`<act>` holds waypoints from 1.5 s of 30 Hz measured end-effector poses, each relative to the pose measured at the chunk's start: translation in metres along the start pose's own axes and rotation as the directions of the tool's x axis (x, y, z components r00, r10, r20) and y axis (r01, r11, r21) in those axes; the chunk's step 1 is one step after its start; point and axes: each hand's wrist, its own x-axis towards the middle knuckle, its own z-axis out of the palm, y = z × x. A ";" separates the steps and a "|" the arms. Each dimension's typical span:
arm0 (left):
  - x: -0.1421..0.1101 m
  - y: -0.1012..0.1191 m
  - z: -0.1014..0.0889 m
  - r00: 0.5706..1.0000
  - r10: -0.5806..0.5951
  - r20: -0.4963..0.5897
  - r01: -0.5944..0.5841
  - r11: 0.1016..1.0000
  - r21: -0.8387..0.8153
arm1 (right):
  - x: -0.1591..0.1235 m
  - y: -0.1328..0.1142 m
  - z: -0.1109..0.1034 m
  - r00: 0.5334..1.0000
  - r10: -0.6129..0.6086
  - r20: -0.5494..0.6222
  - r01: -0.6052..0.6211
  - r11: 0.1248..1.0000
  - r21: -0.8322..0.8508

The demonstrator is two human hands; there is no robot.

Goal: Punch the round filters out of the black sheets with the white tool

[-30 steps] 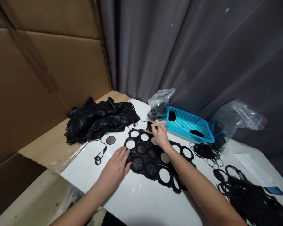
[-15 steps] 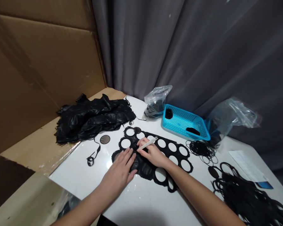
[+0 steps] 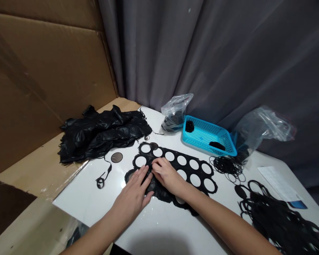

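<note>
The person's left hand (image 3: pixel 133 191) lies palm down, its fingers pressed lightly together and its thumb set apart, on the left end of a thin black sheet with round holes edged by rings (image 3: pixel 188 170); the right hand (image 3: pixel 167 177) has its fingertips bunched in a pinch just beside those of the left, low over the same part of the sheet, though what they grip is hidden. The sheet's long axis runs from under the left fingers away to the right, past the right hand and a little back toward the body; the right forearm crosses its near side, and both hands look about equally near the pinched spot. A small dark mesh disc (image 3: pixel 154 145) overlaps the sheet's far edge, just beyond the right fingertips; a brown see-through mesh disc (image 3: pixel 116 157) lies apart, left of the left hand; a crumpled black fabric heap (image 3: pixel 103 134) lies beyond it. A blue perforated plastic basket (image 3: pixel 202 138) stands beyond the right hand; a tangle of thin black cords (image 3: pixel 228 166) sits close off the sheet's right end; glossy white tabletop (image 3: pixel 154 223) shows between the sheet's near edge and the body.
</note>
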 end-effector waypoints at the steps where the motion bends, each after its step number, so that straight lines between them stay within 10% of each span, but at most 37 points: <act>1: 0.000 0.000 0.000 1.000 -0.002 0.001 0.002 1.000 0.006 | 0.001 0.001 0.003 1.000 -0.004 -0.019 0.003 1.000 -0.030; 4: 0.000 0.000 0.001 1.000 -0.017 0.012 0.017 1.000 0.012 | 0.006 0.017 -0.003 0.973 0.103 -0.207 -0.106 0.994 -0.005; 9: -0.001 -0.001 -0.004 0.999 -0.022 0.042 0.021 1.000 0.023 | -0.002 0.056 -0.047 0.802 0.289 -0.523 -0.283 0.955 0.094; 15: 0.020 0.008 -0.004 0.998 0.030 0.050 -0.031 0.999 0.014 | -0.033 0.035 -0.050 0.960 0.189 -0.207 -0.172 0.980 0.097; 21: 0.028 0.011 0.008 0.980 0.152 0.126 -0.150 0.988 -0.025 | -0.039 0.021 -0.037 0.978 0.207 -0.026 -0.197 0.957 0.214; 38: 0.024 0.006 0.013 0.977 0.145 0.154 -0.143 0.989 -0.024 | -0.042 0.021 -0.037 0.978 0.208 0.000 -0.204 0.959 0.196; 45: 0.026 0.006 0.011 0.975 0.142 0.169 -0.138 0.990 -0.035 | -0.042 0.014 -0.012 0.953 0.223 -0.208 -0.226 0.974 0.006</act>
